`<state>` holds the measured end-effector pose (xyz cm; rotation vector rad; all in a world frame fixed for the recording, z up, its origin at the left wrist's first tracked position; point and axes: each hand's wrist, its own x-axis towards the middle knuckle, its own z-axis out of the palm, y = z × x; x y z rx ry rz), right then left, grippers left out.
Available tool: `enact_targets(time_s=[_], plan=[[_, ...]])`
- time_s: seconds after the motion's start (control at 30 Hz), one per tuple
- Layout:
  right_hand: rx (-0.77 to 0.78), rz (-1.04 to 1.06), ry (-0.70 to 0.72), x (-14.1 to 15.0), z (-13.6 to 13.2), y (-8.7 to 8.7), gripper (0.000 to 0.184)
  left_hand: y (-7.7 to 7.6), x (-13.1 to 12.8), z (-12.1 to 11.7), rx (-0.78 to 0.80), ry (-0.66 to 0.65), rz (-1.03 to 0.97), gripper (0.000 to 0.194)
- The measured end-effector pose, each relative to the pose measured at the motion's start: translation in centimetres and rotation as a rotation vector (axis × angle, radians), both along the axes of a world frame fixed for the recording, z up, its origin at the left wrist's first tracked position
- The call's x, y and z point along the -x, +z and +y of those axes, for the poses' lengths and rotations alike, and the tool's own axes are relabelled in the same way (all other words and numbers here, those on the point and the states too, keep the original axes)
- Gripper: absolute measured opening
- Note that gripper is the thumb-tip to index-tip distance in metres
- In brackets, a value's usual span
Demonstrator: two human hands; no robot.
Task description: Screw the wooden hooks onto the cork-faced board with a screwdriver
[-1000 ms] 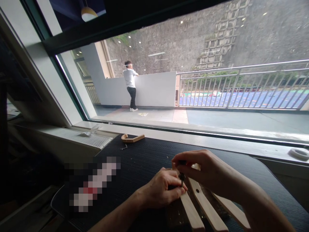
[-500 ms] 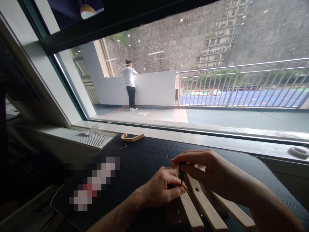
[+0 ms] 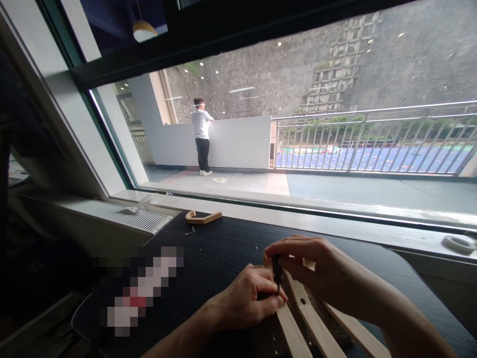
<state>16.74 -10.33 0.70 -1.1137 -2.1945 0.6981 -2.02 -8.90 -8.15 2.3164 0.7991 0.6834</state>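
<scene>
My right hand [image 3: 303, 256] is closed around the dark handle of a small screwdriver [image 3: 278, 268], which stands upright with its shaft pointing down. Thumb and fingers of my left hand [image 3: 251, 293] pinch around the lower end of the shaft, against the nearest pale wooden slat [image 3: 292, 330]; a screw there, if any, is hidden by the fingertips. Beside it lie a second slat [image 3: 316, 320] with a dark round hole and a third slat [image 3: 359, 330], partly under my right forearm. The far ends of the slats are covered by my hands.
A curved wooden hook piece [image 3: 203, 218] and small screws [image 3: 190, 231] lie at the back of the black table [image 3: 223, 248]. A blurred-out item [image 3: 145, 291] is on the left. Behind are a window sill [image 3: 242, 209], a tape roll [image 3: 460, 243] and, outside, a person [image 3: 201, 136].
The view has tilted slightly, so the scene sits a little lower. Both hands keep their places on the screwdriver and slat, with barely any visible movement.
</scene>
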Motion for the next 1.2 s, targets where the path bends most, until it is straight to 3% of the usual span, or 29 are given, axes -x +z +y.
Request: enact_targets(time_s=[0.37,0.63,0.97,1.2], plan=[[0.045,0.025,-0.002,-0.1,0.3,-0.1,0.024,0.1,0.0,0.0,0.041,0.025,0.075,0.021],[-0.048,-0.044,-0.003,-0.1,-0.5,0.7,0.029,0.0,-0.1,-0.1,0.005,0.019,0.044,0.022],[-0.004,-0.011,0.016,0.2,0.3,0.4,0.016,0.0,0.0,-0.1,0.056,0.044,0.073,0.021],[-0.012,0.012,0.021,-0.1,-0.1,0.2,0.026,0.2,0.1,-0.2,0.099,0.024,0.071,0.03]])
